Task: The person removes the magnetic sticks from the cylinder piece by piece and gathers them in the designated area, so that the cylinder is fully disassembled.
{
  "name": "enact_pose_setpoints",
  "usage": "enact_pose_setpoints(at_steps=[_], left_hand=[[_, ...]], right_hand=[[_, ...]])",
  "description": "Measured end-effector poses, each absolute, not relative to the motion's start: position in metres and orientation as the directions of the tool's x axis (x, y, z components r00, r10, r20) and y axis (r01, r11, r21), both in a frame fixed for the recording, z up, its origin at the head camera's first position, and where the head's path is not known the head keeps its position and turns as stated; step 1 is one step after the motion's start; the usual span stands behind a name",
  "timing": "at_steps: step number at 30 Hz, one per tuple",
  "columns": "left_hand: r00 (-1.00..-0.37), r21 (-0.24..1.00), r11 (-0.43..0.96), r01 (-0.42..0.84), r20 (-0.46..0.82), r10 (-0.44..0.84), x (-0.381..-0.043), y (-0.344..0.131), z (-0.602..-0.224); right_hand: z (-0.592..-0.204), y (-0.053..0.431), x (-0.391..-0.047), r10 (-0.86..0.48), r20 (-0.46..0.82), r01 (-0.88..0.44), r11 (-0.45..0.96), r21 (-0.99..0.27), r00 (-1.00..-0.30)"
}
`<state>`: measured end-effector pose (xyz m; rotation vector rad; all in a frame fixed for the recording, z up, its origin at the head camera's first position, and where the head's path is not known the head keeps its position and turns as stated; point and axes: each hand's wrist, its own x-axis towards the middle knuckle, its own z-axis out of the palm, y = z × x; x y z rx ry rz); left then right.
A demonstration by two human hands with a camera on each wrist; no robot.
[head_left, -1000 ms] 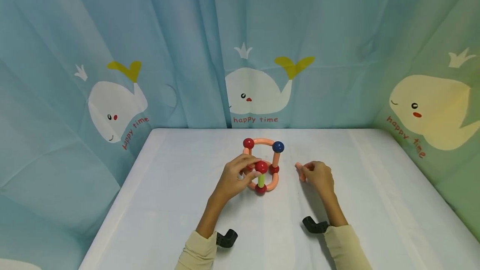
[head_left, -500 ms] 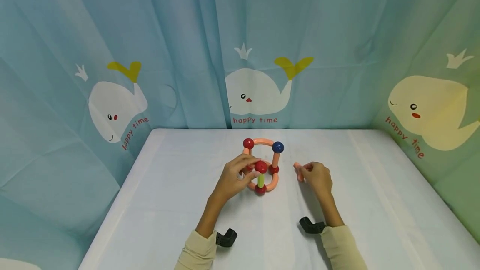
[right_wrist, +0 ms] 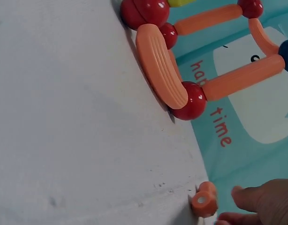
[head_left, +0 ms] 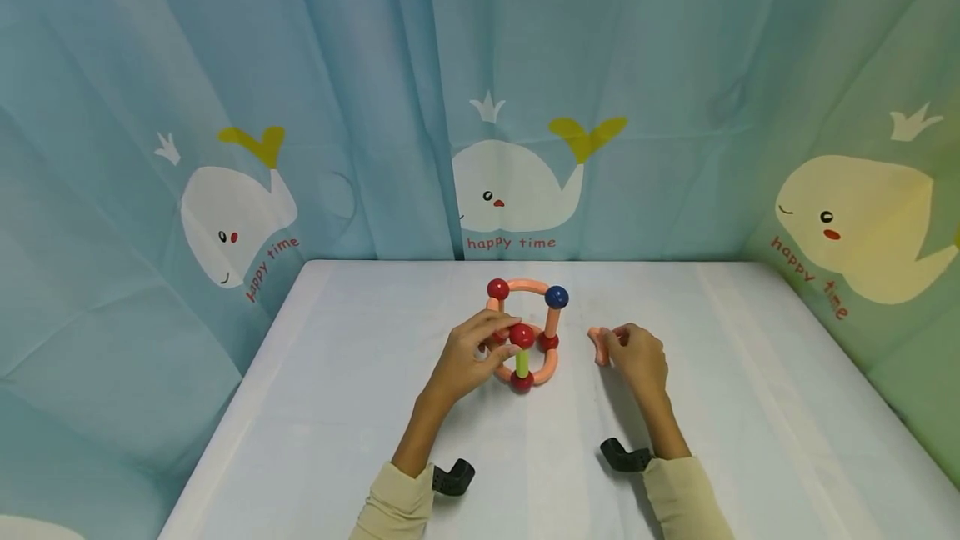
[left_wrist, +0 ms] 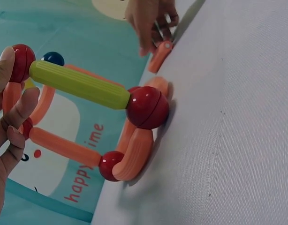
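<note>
My left hand (head_left: 467,355) pinches a red ball (head_left: 522,335) at the top of an upright green stick (head_left: 522,362). Both belong to a standing frame of coloured balls and orange sticks. A blue ball (head_left: 557,297) and another red ball (head_left: 498,289) mark its far upper corners, linked by a curved orange stick (head_left: 528,284). Along its base, red balls (left_wrist: 147,107) join curved sticks (left_wrist: 137,153). To the right of the frame, my right hand (head_left: 639,358) has its fingertips at a loose short curved orange stick (head_left: 601,348), low over the table; some fingers are hidden.
The white-covered table (head_left: 337,440) meets a blue-green curtain (head_left: 660,190) printed with whales at its back and sides. Black wrist mounts (head_left: 453,477) stick out from both sleeves, over the table.
The right hand and the loose orange stick have shifted slightly left, and the stick has turned a little. The left hand keeps its place on the red ball; the frame stands as before.
</note>
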<state>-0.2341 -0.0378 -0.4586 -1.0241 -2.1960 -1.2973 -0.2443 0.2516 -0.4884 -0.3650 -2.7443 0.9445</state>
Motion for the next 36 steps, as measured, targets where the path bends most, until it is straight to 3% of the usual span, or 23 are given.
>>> enact_pose_setpoints(at_steps=[6, 11, 19, 36], left_hand=[[-0.66, 0.581, 0.313, 0.751, 0.646, 0.384, -0.235, -0.041, -0.458], [-0.641, 0.567, 0.298, 0.768, 0.673, 0.37, -0.238, -0.045, -0.459], [-0.602, 0.516, 0.31, 0.798, 0.709, 0.368, -0.244, -0.053, -0.46], [-0.617, 0.51, 0.351, 0.786, 0.685, 0.388, -0.242, -0.051, -0.459]], right_hand=[[-0.478, 0.233, -0.243, 0.241, 0.345, -0.029, 0.782, -0.622, -0.907], [-0.471, 0.207, -0.24, 0.1, 0.349, -0.157, 0.755, -0.637, -0.932], [-0.483, 0.174, -0.237, 0.05, 0.134, -0.05, 0.756, -0.652, -0.99], [-0.495, 0.163, -0.244, 0.082, 0.145, -0.034, 0.753, -0.658, -0.986]])
